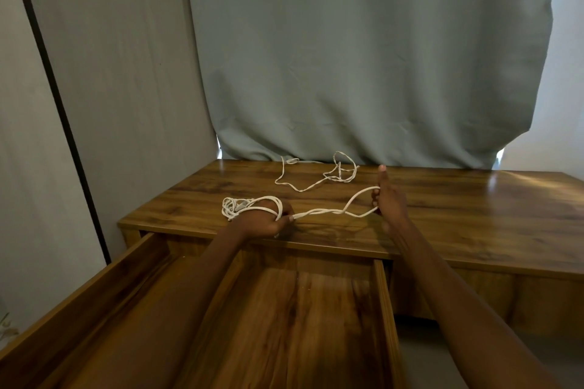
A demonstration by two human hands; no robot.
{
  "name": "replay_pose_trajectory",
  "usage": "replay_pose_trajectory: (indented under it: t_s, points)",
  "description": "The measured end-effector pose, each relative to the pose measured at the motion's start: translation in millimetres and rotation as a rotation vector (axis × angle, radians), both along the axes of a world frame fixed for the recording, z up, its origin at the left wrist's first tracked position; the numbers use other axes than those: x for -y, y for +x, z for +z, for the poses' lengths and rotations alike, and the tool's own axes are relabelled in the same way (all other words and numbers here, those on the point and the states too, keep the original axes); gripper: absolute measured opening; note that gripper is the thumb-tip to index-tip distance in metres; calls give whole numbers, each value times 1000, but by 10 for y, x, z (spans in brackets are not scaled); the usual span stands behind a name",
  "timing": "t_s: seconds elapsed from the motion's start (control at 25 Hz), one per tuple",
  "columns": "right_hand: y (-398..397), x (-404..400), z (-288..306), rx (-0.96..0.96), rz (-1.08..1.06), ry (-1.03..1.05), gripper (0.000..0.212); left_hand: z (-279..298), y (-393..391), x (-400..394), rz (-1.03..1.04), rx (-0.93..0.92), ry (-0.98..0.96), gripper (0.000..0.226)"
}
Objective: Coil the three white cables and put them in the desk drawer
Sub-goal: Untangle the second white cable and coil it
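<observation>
My left hand [268, 221] rests near the desk's front edge, closed on a white cable [328, 211] that loops over its back. The same cable runs right to my right hand [390, 199], whose fingers pinch a loop of it. A bundled white cable [234, 206] lies just left of my left hand, touching it. Another white cable [316, 177] sprawls loose and uncoiled at the back of the desk. The wooden drawer [384, 294] stands pulled out below my forearms, with nothing visible inside.
The wooden desk top [474, 218] stretches to the right. A grey-green curtain [363, 57] hangs behind the desk. A pale wall panel with a dark strip [53, 73] stands on the left.
</observation>
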State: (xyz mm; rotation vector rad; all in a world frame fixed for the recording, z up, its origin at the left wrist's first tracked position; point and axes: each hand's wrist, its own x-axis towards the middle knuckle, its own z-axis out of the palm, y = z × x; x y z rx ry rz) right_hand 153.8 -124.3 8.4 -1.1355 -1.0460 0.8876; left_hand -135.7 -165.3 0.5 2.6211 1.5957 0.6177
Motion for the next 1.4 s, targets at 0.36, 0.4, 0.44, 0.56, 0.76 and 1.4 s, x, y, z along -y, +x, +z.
replay_pose_trajectory:
  t_s: [0.36,0.4,0.44,0.56,0.76,1.4]
  points:
    - [-235,97,-183,-171,133,30,49,-60,292,-22,-12,867,-406,25]
    - [-281,125,-239,-125,146,14,44,-70,336,-50,6,976,-430,25]
    - [-340,188,-282,-43,199,2,42,-73,374,-63,14,1084,-448,24]
    - [-564,398,-378,312,434,3,46,-91,426,-112,40,1284,-493,22]
    - [-798,427,-339,745,274,73,23,-197,440,-133,62,1417,-503,19]
    - [-233,135,-373,925,99,357,19,-141,247,-8,-81,1513,-422,26]
